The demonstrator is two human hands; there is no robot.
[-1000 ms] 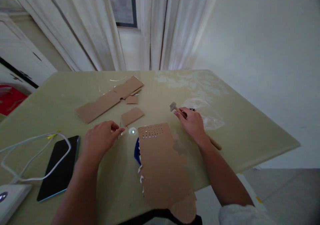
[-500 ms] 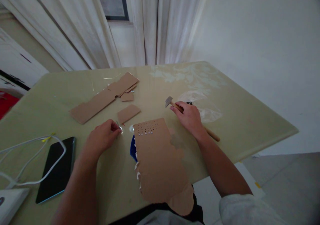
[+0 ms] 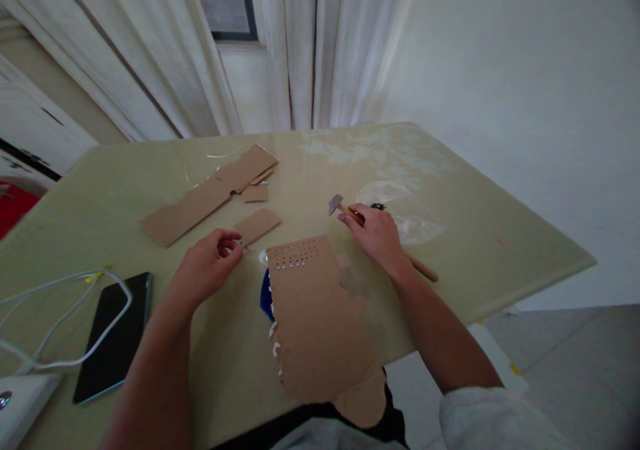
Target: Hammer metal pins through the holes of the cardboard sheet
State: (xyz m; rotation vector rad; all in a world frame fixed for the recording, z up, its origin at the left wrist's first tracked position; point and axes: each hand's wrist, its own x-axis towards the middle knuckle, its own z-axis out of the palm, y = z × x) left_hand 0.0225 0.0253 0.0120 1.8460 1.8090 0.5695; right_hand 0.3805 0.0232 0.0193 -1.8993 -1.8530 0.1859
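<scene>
Hammer in one hand, something tiny pinched in the other.

The right hand [image 3: 379, 235] is closed around the one hammer [image 3: 336, 205] mid-tabletop; the left hand [image 3: 210, 265] pinches something too small to tell (a nail, perhaps) beside the punched cardboard sheet [image 3: 315, 317] overhanging the near edge. A misjudged blow could strike fingers. Five cardboard pieces, one phone [image 3: 114, 333].

A pale yellow-green glossy table [image 3: 475, 250] carries a large brown cardboard sheet with rows of punched holes [image 3: 320, 323] at its near edge, over a blue object [image 3: 265, 297]. Far left lie a long brown cardboard strip [image 3: 200, 200] and small brown cardboard scraps [image 3: 257, 226]. Near left: a black phone [image 3: 114, 333] and white cable [image 3: 60, 323]. Right: a small wooden-handled hammer [image 3: 336, 205] and clear plastic film [image 3: 410, 217]
</scene>
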